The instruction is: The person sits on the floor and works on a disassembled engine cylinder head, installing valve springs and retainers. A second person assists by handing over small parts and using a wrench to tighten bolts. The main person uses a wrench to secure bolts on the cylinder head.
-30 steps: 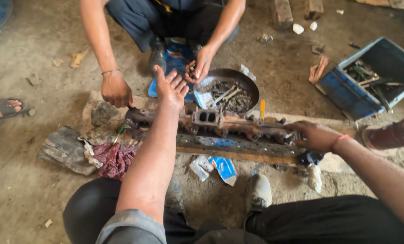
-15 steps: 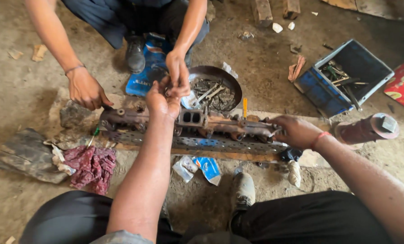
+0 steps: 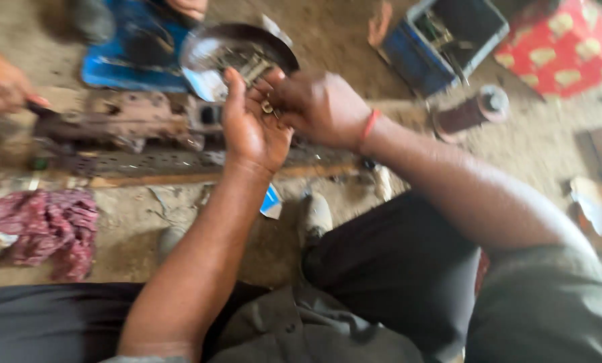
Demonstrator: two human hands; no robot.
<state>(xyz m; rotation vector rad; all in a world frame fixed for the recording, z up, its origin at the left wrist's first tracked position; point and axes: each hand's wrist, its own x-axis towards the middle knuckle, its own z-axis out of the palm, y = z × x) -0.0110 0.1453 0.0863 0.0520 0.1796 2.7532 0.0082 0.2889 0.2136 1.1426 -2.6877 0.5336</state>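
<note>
The whole view is smeared by motion, so fine detail is lost. A small metal piece [image 3: 269,107] sits between the left hand [image 3: 250,128] and the right hand [image 3: 314,107], too small and blurred to tell what it is, and the right fingers cover part of it. The loose parts in the round metal pan [image 3: 207,54] are a blur, and the hands hide the pan's near rim. The rusty engine part [image 3: 133,121] runs behind the left wrist, its right end hidden. Another person's hand [image 3: 2,84] is cut off by the left edge; what it grips cannot be told. The blue toolbox [image 3: 419,57] and red patterned cloth [image 3: 563,47] are cut off at the top.
</note>
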